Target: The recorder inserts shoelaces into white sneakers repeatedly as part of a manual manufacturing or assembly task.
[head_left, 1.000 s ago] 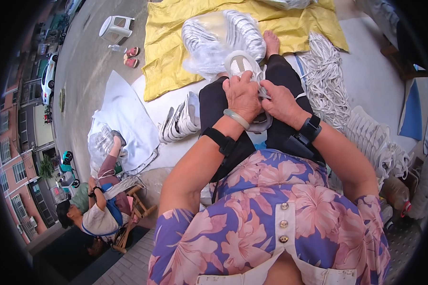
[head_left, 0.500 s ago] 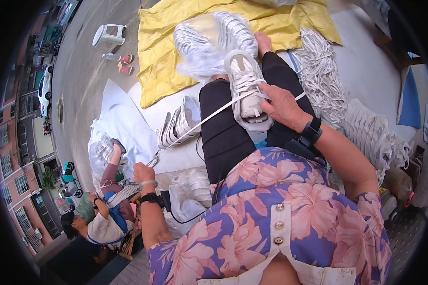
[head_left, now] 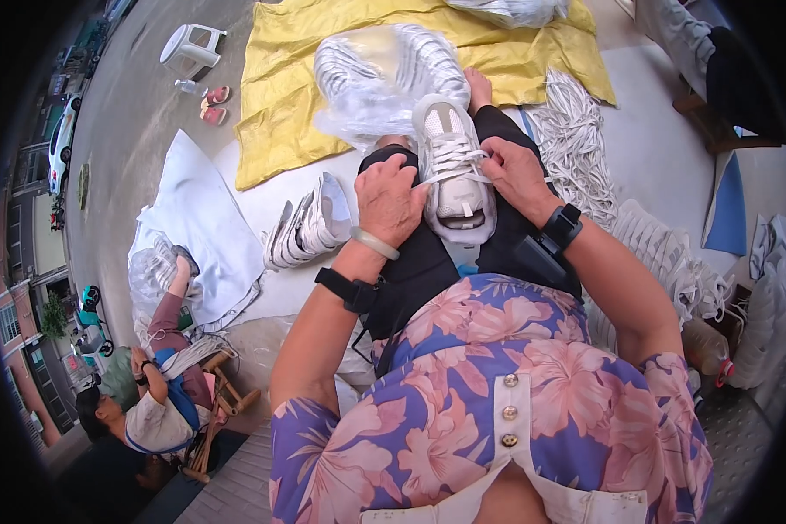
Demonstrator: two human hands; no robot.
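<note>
A white and beige sneaker (head_left: 450, 199) lies across my lap, its toe pointing away from me and its opening toward me. White shoelace (head_left: 452, 157) criss-crosses its tongue. At the shoe's left side, my left hand (head_left: 389, 203) is closed with the lace at its thumb; its fingertips are partly hidden. On the other side, my right hand (head_left: 517, 179) pinches the lace near the upper eyelets. Both hands are close against the shoe.
A plastic-wrapped stack of shoe parts (head_left: 345, 74) lies on a yellow sheet (head_left: 275, 113) ahead. Loose white laces (head_left: 576, 144) are heaped at right, beside stacked shoe uppers (head_left: 659, 244). More uppers (head_left: 306, 231) lie left. A seated person (head_left: 162, 415) works at far left.
My left hand has come from the lower left up to the shoe's left side, and the long stretched lace no longer shows. My right hand has shifted slightly up along the shoe.
</note>
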